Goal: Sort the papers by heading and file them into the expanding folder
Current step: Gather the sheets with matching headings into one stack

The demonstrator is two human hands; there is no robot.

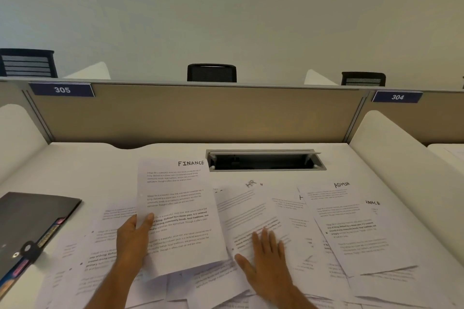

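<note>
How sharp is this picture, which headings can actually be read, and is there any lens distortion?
Head view: FINANCE sheet in the left hand is sharp, its heading clear; ADMIN sheet reads too; HR sheet under the right hand is smeared; papers along the bottom edge blur; wide-angle lens bows the partition; lighting soft, no glare.

Loose papers (288, 220) cover the counter (82, 158) from its near edge to the middle. Bare room runs along the far edge, broken by an open cable hatch (266, 160) right of centre. The expanding folder (32, 223) blocks the left edge; a tan partition (195, 112) walls the back.
</note>
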